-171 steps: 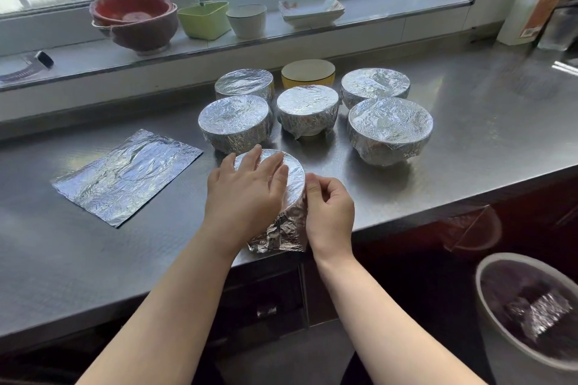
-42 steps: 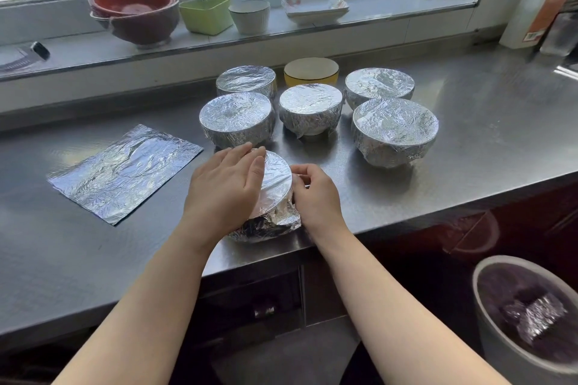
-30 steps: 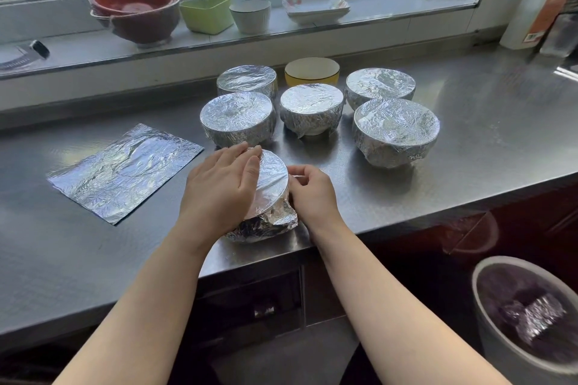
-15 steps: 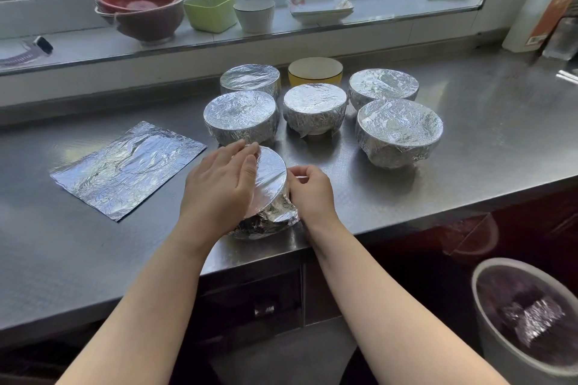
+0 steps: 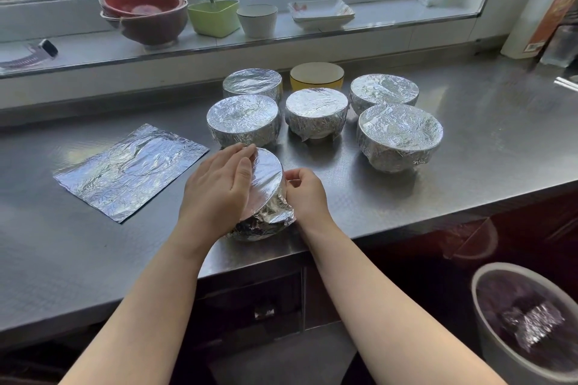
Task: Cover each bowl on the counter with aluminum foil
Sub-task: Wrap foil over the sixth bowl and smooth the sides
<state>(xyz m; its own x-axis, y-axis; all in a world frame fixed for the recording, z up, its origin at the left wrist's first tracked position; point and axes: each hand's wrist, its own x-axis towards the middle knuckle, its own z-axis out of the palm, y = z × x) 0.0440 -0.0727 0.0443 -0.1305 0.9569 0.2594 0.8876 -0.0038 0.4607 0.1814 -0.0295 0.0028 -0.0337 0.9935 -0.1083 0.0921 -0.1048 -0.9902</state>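
A foil-wrapped bowl (image 5: 266, 194) stands near the front edge of the steel counter (image 5: 469, 147). My left hand (image 5: 219, 191) lies flat on its foil top, fingers straight. My right hand (image 5: 305, 194) curls against the bowl's right side and presses the foil there. Behind it stand several more foil-covered bowls, among them a large one (image 5: 400, 134) on the right. One yellow bowl (image 5: 316, 75) at the back has no foil. A loose foil sheet (image 5: 129, 170) lies flat to the left.
The window ledge holds red bowls (image 5: 142, 14), a green container (image 5: 214, 17), a white cup (image 5: 257, 19) and a white dish (image 5: 320, 11). A bin (image 5: 488, 337) with crumpled foil stands on the floor at lower right. A box (image 5: 553, 19) leans at the far right.
My right hand has slid from the bowl's lower front round to its right side, folding foil down. The left hand has shifted slightly left on the top.
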